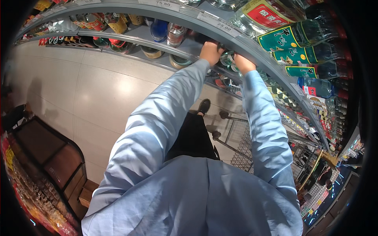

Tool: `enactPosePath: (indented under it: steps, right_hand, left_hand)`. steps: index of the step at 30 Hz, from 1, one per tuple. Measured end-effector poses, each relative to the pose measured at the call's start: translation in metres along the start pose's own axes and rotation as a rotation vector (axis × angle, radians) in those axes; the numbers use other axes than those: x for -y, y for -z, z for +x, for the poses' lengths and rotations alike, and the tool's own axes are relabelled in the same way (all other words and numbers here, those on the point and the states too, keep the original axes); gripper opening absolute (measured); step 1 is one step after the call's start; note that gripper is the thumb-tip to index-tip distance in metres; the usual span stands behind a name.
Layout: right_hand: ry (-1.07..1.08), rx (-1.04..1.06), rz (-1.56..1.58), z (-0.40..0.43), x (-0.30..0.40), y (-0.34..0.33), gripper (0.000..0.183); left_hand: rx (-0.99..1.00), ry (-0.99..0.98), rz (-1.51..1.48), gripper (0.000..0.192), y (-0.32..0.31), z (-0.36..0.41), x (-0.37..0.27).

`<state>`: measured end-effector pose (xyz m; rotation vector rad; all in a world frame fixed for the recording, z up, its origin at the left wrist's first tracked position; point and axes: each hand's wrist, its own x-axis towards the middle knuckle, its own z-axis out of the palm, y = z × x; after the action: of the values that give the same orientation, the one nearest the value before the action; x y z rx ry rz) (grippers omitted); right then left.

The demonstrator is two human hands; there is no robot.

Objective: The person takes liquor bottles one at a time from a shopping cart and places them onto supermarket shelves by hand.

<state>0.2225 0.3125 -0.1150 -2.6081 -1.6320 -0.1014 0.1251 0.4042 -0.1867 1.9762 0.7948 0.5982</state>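
Both my hands reach into a middle shelf [189, 48] of a store rack, beneath the grey front edge of the shelf above. My left hand [211, 51] is at a dark object, partly hidden by that edge. Beside it, my right hand [244, 62] is close to a clear glass bottle [226, 59] lying between the two hands in the view. The fingers of both hands are largely hidden, so their grip is unclear. To the left of my left hand stand a clear bottle with a red-marked label [176, 34] and a blue bottle [159, 30].
Green-labelled bottles [279, 39] and a large clear bottle with a red label [265, 14] stand on the upper shelf. A wire shopping cart [243, 147] is near my right side. A dark-framed display stand [41, 138] holds packaged goods at left, across the tiled floor [97, 88].
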Motion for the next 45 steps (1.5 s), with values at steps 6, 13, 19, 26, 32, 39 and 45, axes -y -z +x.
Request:
enactPosePath:
  steps: [6, 13, 19, 26, 32, 39, 45]
  right_hand:
    - [0.004, -0.151, 0.064, 0.021, 0.001, -0.012, 0.023]
    - [-0.028, -0.155, 0.029, 0.03, -0.019, -0.034, 0.029]
    - [-0.026, -0.16, 0.012, 0.031, -0.025, -0.034, 0.029]
    - [-0.007, -0.178, 0.02, 0.031, -0.023, -0.031, 0.029]
    - [-0.005, -0.172, 0.022, 0.025, -0.024, -0.026, 0.029]
    - [-0.057, -0.159, 0.174, 0.018, -0.004, 0.001, 0.028]
    - [-0.011, -0.196, 0.196, 0.014, -0.012, 0.0, 0.025]
  left_hand:
    - [-0.126, -0.024, -0.111, 0.03, 0.034, -0.012, 0.021]
    - [-0.165, -0.038, -0.001, 0.035, 0.052, 0.005, 0.045]
    - [0.091, -0.025, -0.027, 0.037, 0.058, 0.014, 0.04]
    - [0.147, -0.005, 0.044, 0.043, 0.061, 0.02, 0.034]
    - [0.169, 0.011, -0.045, 0.044, 0.058, 0.017, 0.032]
    - [0.274, -0.065, -0.041, 0.048, 0.039, 0.032, 0.045]
    - [0.439, -0.236, 0.214, 0.046, 0.035, 0.045, 0.052]
